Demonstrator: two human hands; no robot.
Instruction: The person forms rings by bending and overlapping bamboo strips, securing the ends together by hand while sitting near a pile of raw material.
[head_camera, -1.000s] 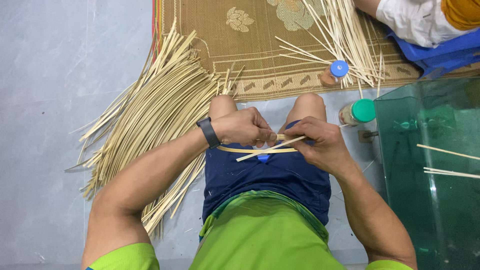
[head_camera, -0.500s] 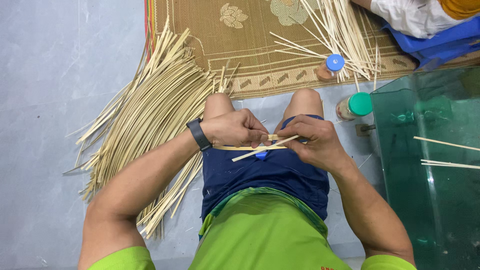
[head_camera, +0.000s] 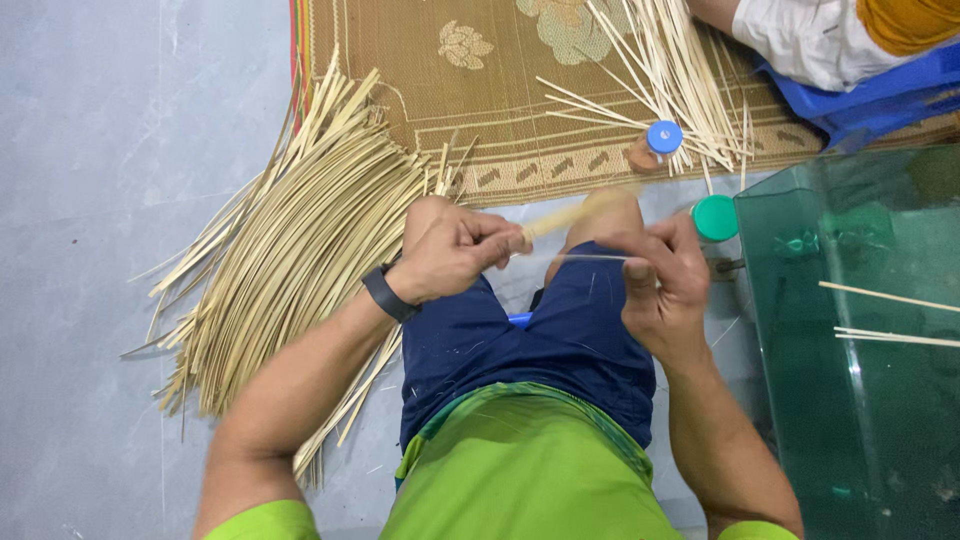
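Note:
My left hand (head_camera: 452, 250) is closed around one end of a pale bamboo strip (head_camera: 572, 214), which runs blurred up and to the right over my knees. A black band sits on that wrist. My right hand (head_camera: 662, 278) is held apart at the right, fingers curled around a thin sliver (head_camera: 590, 258) that stretches back toward my left hand. Both hands hover over my lap in dark blue shorts.
A large fan of bamboo strips (head_camera: 290, 250) lies on the grey floor at my left. A woven brown mat (head_camera: 480, 70) carries more strips (head_camera: 670, 70). A blue-capped bottle (head_camera: 662, 138) and a green-capped one (head_camera: 714, 218) stand near a green glass table (head_camera: 860, 340). Another person (head_camera: 830, 35) sits top right.
My hands were together over my lap on the strip; now they have pulled apart, the right hand moving right and the strip swinging upward.

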